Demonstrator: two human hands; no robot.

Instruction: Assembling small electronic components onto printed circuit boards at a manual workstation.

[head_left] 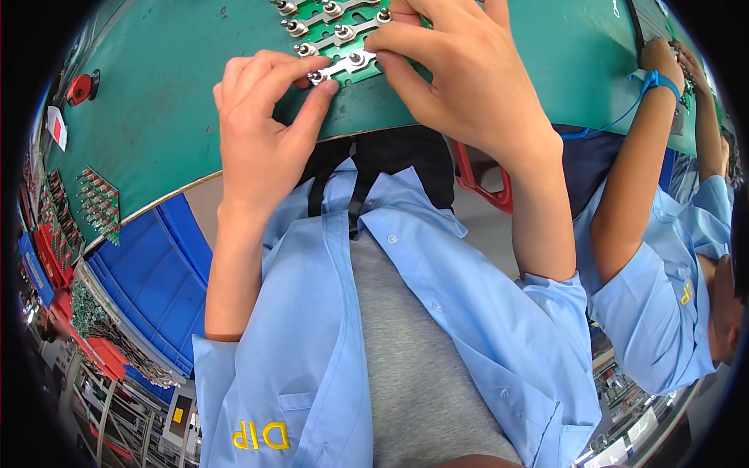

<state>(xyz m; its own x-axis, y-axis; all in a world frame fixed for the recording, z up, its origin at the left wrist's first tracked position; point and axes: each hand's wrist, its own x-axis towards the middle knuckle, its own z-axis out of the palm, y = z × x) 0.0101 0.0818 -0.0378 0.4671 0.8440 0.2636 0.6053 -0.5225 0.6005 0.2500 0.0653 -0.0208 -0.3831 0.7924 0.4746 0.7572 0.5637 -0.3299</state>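
A green circuit board (349, 79) lies at the top of the view, on the table in front of me. Across it run several silver metal bars, with shiny posts standing up from them, some dark-tipped. My left hand (261, 129) pinches the left end of the nearest metal bar (337, 69) between thumb and index finger, beside a dark-tipped post. Over the board's right side, my right hand (472, 82) has its thumb and index finger closed at the same bar's right end. Those fingers hide that end, and the board's far part is cut off by the frame.
A red and black round object (83, 87) sits on the green table (168, 117) at left. Another board with posts (99, 204) lies by the left edge, above a blue bin (160, 273). At right, a co-worker's arm (636, 168) wears a blue wrist strap (660, 83).
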